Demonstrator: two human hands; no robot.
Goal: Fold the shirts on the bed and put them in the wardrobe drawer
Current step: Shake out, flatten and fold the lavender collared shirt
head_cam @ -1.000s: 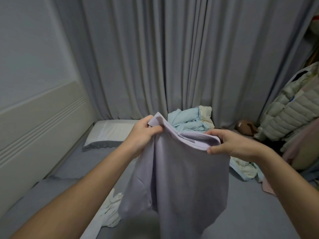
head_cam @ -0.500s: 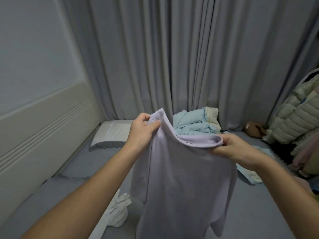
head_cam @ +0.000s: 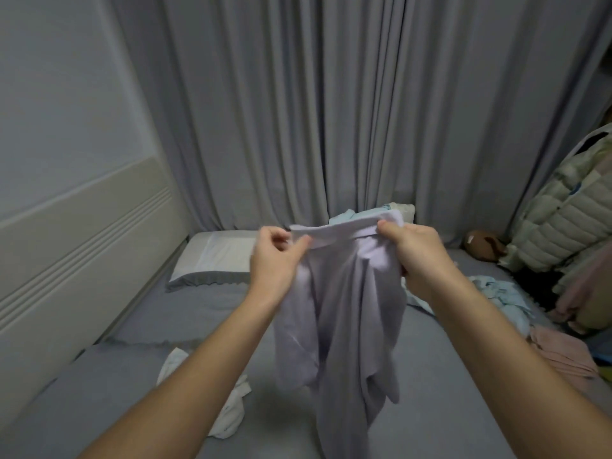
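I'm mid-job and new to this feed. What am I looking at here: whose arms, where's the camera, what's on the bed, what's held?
There is no machine: these are a person's bare arms, seen from a camera worn on the head, looking forward and down. The left hand and right hand both pinch the top edge of a lilac shirt, which hangs above the grey bed. On the bed lie a pillow, a white garment, light blue clothes and a pink garment. Grey curtains hang behind.

Shirt (head_cam: 344, 313): motion-blurred, its lower hem cut off by the bottom edge; it hides most of the blue clothes (head_cam: 351, 215) behind its collar. Jacket (head_cam: 563, 220), right of the shirt, cut off by the right edge. White cloth (head_cam: 231, 405) partly hidden under the left forearm
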